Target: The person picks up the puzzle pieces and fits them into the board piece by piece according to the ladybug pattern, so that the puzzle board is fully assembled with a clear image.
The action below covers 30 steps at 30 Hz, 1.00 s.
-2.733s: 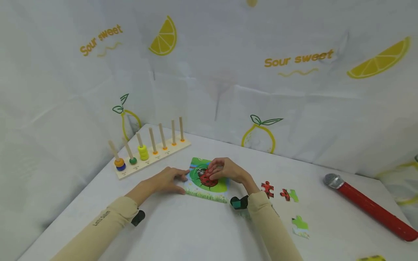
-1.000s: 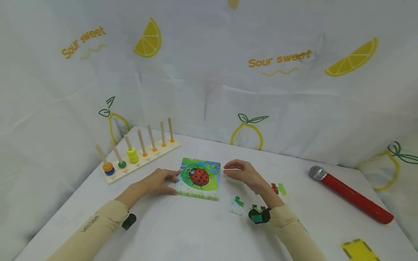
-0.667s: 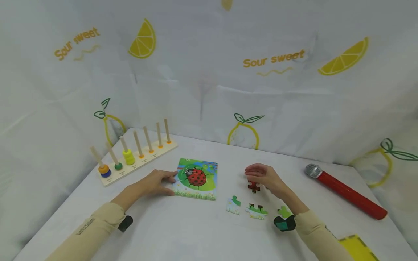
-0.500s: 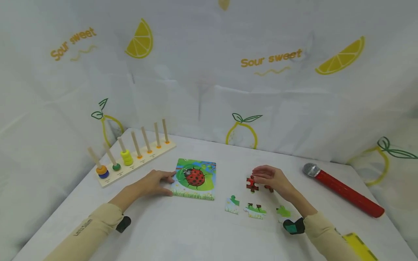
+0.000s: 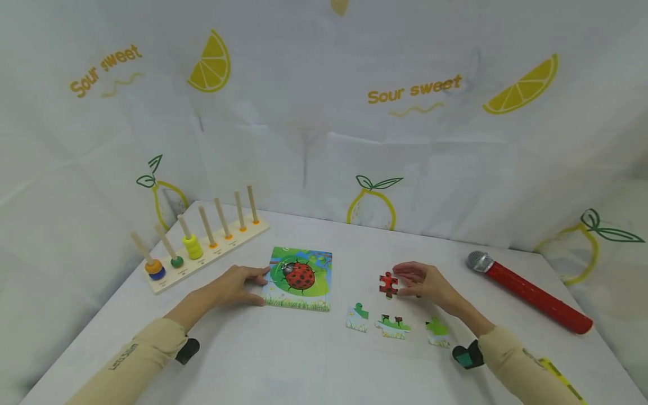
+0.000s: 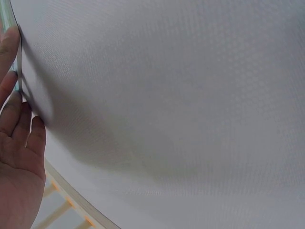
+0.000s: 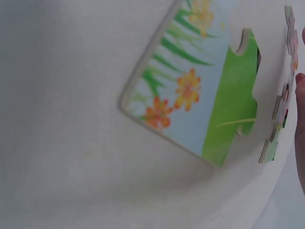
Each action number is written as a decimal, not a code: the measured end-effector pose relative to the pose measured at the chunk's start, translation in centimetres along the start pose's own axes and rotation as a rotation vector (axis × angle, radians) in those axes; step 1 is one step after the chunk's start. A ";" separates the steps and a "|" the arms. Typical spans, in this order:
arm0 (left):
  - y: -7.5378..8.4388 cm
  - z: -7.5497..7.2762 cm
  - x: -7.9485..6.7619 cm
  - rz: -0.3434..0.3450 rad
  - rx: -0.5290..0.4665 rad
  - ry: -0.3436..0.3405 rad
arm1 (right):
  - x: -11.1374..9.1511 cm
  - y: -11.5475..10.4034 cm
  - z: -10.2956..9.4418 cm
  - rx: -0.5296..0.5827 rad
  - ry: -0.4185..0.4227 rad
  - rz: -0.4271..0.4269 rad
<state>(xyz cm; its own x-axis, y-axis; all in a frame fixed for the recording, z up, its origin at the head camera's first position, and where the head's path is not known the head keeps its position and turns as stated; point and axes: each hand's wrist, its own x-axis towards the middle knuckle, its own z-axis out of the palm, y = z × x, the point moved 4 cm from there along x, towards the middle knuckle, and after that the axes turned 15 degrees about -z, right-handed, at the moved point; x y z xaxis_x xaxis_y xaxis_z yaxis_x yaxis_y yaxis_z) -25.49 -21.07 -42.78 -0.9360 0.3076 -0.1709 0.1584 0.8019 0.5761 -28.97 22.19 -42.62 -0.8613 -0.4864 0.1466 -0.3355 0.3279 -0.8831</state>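
In the head view, a square ladybug puzzle picture (image 5: 300,278) lies flat on the white table. My left hand (image 5: 235,287) rests at its left edge, fingers and thumb spread along the side; the left wrist view shows fingertips (image 6: 10,40) on that edge. My right hand (image 5: 430,287) hovers low over the loose pieces, fingers loosely bent. Its tips are right at the side of a red spotted puzzle piece (image 5: 388,286). Another red piece is mostly hidden beneath the hand. A corner piece with grass and orange flowers (image 7: 186,86) shows large in the right wrist view.
Three green-and-white pieces, among them a corner piece (image 5: 357,319) and a middle piece (image 5: 392,327), lie in a row in front. A wooden peg abacus (image 5: 210,253) stands at back left. A red toy microphone (image 5: 531,295) lies right, a yellow object (image 5: 559,378) beside the right sleeve.
My right hand has left the ladybug picture and moved right to the loose pieces, now beside the red one. The left hand stays at the picture's edge. The head view has turned right.
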 end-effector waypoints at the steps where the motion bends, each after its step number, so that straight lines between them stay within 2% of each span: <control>1: 0.0 0.0 0.0 -0.002 -0.002 -0.002 | 0.1 0.1 0.1 -0.001 -0.004 -0.002; 7: 0.1 0.0 0.1 -0.002 -0.013 -0.004 | 0.4 0.2 0.6 -0.074 -0.023 -0.079; 12: 0.2 -0.2 -0.1 0.056 0.004 0.025 | 0.6 -0.2 0.7 -0.148 -0.013 -0.110; 18: 0.3 -0.2 -0.2 0.070 0.005 0.020 | 0.5 -0.4 0.7 -0.185 -0.037 -0.078; 30: 0.2 -0.2 -0.2 0.056 0.011 0.012 | -0.4 -0.7 0.3 -0.081 -0.067 0.013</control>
<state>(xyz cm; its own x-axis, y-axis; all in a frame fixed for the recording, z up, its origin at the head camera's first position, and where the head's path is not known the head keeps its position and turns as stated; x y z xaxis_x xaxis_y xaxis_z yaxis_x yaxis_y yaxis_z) -25.30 -21.04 -42.46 -0.9294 0.3456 -0.1291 0.2137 0.7895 0.5753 -28.28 21.90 -42.20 -0.8395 -0.5335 0.1031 -0.3566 0.3977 -0.8454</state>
